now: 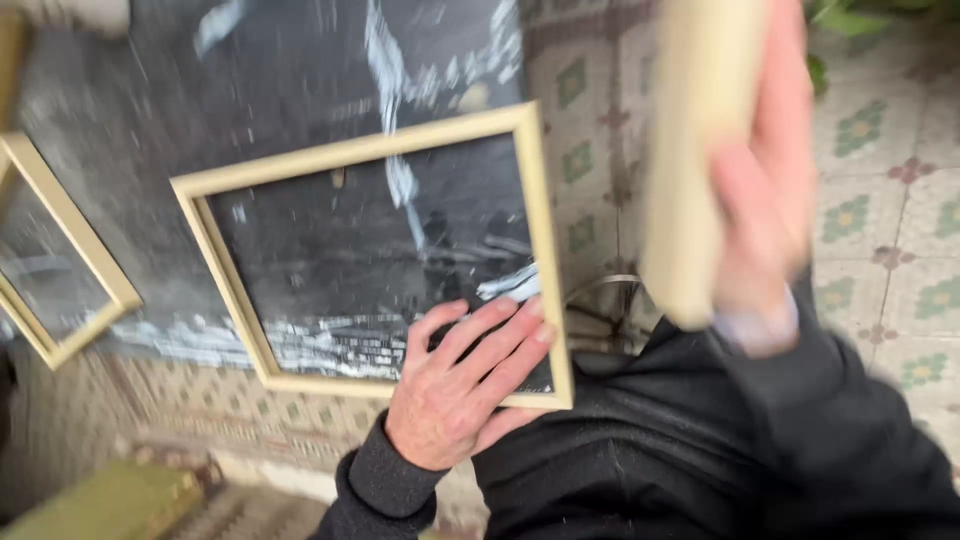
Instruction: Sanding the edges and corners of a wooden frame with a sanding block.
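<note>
A pale gold picture frame (350, 155) with dark glass lies on a dark tabletop. My left hand (462, 385) rests flat on its lower right corner, fingers spread over the glass. My right hand (765, 190) is raised at the upper right, blurred, and grips a cream-coloured flat block (695, 150) held upright. Both arms wear dark sleeves.
A second gold frame (60, 270) lies at the left edge of the dark tabletop (150, 120). The floor has patterned tiles (880, 220) on the right. A thin metal ring stand (605, 300) shows beside the frame. A green object (110, 500) sits at the bottom left.
</note>
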